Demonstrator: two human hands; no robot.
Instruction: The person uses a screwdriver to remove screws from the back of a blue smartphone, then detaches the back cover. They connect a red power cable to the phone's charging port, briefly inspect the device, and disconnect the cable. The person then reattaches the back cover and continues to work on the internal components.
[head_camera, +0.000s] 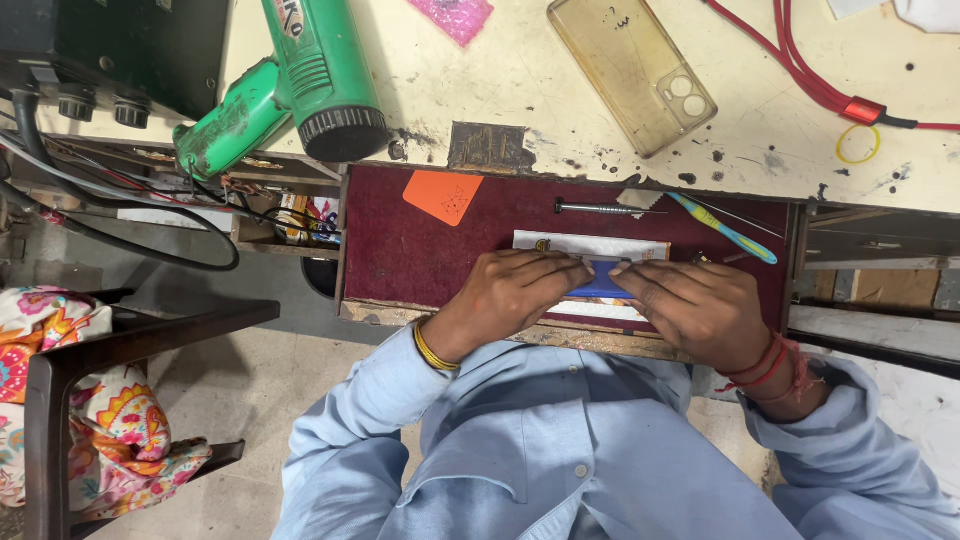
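I see both hands working low over the open drawer (400, 262), which is lined in dark red and pulled out from under the worktop (560, 110). My left hand (508, 290) and right hand (695, 305) meet on a small blue flat piece (603, 283), fingertips pinching it from either side; it rests on a white card (590, 246) lying in the drawer. Both hands are closed on it, though how firmly I cannot tell.

The risk I judge greatest is slippage: the piece is thin, and if one thumb presses harder it could flip or skid off the card into the drawer. The screwdriver (598, 208) and the blue-and-yellow toothbrush (722, 229) lie just beyond my fingers, so a sudden jerk could knock them. The orange pick (444, 194) sits apart to the left, safe enough. Up on the worktop the green heat gun (300, 85) overhangs the edge near the drawer; a bumped drawer might shake it. The clear phone case (632, 72) and red cable (815, 85) lie well apart.
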